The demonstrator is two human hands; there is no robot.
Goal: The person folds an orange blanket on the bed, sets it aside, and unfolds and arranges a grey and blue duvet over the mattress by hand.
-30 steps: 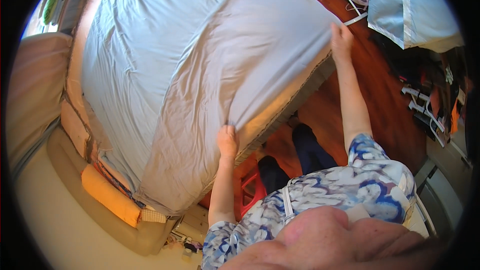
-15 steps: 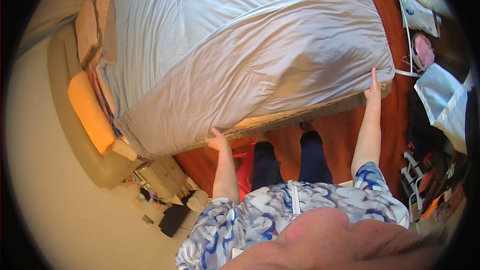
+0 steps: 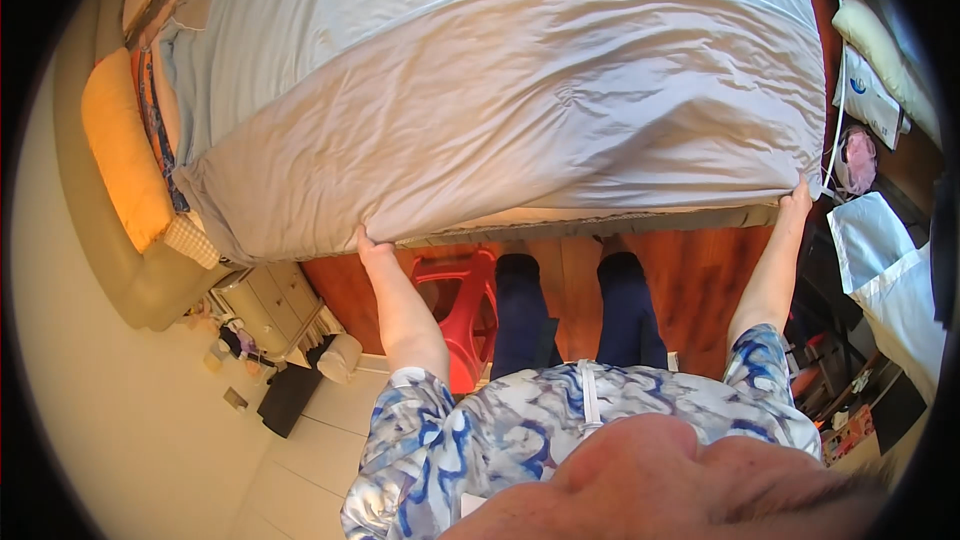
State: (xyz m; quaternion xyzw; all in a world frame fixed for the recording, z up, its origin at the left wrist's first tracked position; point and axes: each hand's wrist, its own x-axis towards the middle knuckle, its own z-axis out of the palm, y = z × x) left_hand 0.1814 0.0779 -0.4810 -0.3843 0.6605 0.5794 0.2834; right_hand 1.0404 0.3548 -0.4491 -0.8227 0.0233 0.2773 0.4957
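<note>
A thin bed sheet (image 3: 480, 120), grey-beige along its near part and pale blue farther back, lies wrinkled over the bed. My left hand (image 3: 377, 246) is closed on its near edge, left of the middle, with the thumb on top. At the near right corner, my right hand (image 3: 797, 200) pinches the same edge. The fingers of both hands are partly hidden under the cloth. Between the hands the edge is drawn fairly straight, and a strip of the bed's side (image 3: 600, 220) shows below it.
A red plastic stool (image 3: 470, 310) stands by my legs on the wooden floor (image 3: 690, 280). To the left are an orange cushion (image 3: 125, 150), the padded headboard (image 3: 85, 200) and a small cabinet (image 3: 265, 305). A white rack (image 3: 838, 70) and a silvery bag (image 3: 885, 260) crowd the right.
My hands are farther apart, and the right one is now at the sheet's corner. The near edge looks straighter. My view has shifted, showing more of the red stool.
</note>
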